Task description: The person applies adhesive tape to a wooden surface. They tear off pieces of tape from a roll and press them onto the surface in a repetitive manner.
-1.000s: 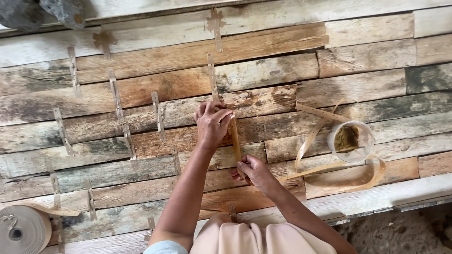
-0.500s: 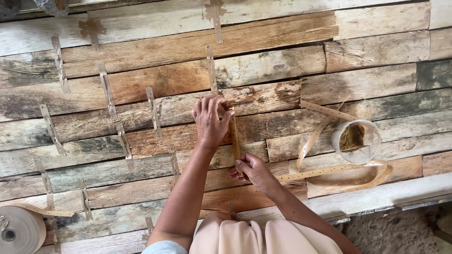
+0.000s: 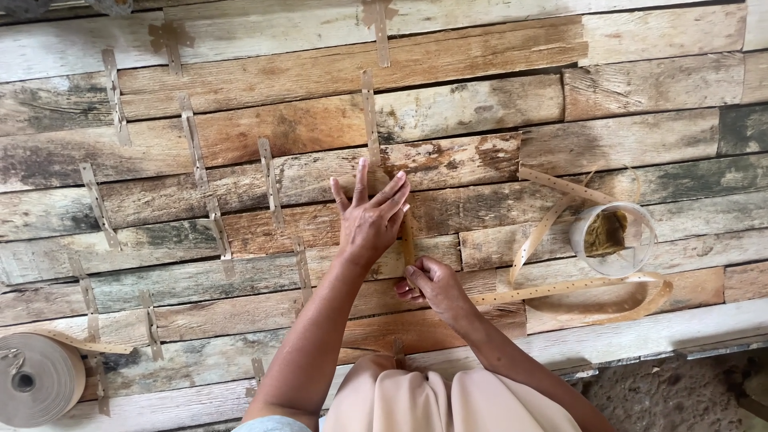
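A wide mat of thin, weathered wood veneer sheets [image 3: 448, 112] lies under me, its seams bridged by several short strips of tan perforated tape [image 3: 192, 144]. My left hand [image 3: 370, 214] lies flat with fingers spread on the veneer, pressing beside a fresh vertical tape strip [image 3: 409, 237]. My right hand [image 3: 428, 284] pinches the lower end of that strip, where a long loose run of tape [image 3: 560, 290] trails off to the right. My knees in beige cloth [image 3: 448, 400] show at the bottom.
A clear plastic cup [image 3: 612, 238] with something brown and wet inside stands at the right, loops of loose tape around it. A big roll of tape [image 3: 36, 380] sits at the lower left. The mat's edge and bare ground lie at the lower right.
My left hand has slid slightly up and flattened along the tape strip. The view has shifted a little, bringing the roll at lower left further in.
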